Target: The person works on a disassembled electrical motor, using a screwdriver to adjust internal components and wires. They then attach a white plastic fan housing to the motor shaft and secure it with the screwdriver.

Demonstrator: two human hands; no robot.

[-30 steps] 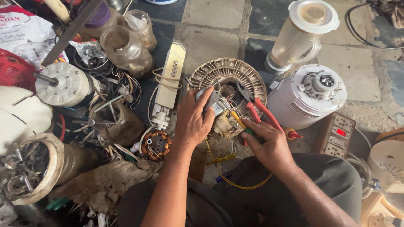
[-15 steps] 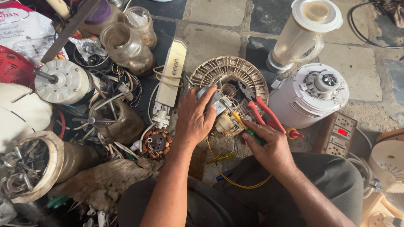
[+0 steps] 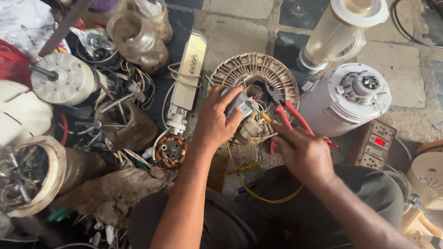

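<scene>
A round, dirty, ribbed appliance housing [image 3: 251, 69] lies open on the stone floor with wires and a pale plastic part [image 3: 251, 127] inside. My left hand [image 3: 216, 121] grips a small grey metal component [image 3: 241, 105] at the housing's middle. My right hand [image 3: 302, 154] rests at the housing's lower right edge, fingers among the yellow wires [image 3: 265, 121]. Red-handled pliers [image 3: 290, 113] lie across the housing just above my right hand; whether the hand grips them I cannot tell.
A white mixer base [image 3: 348, 99] and blender jar [image 3: 339, 34] stand right. A switch box [image 3: 377, 145] sits beside them. Left are a cream control panel [image 3: 189, 76], copper-wound stator [image 3: 170, 150], motor [image 3: 64, 83], jars [image 3: 136, 41], and tins of scrap parts [image 3: 27, 175].
My hands have stayed at the housing with only slight shifts of the fingers; the pliers stay across its right side.
</scene>
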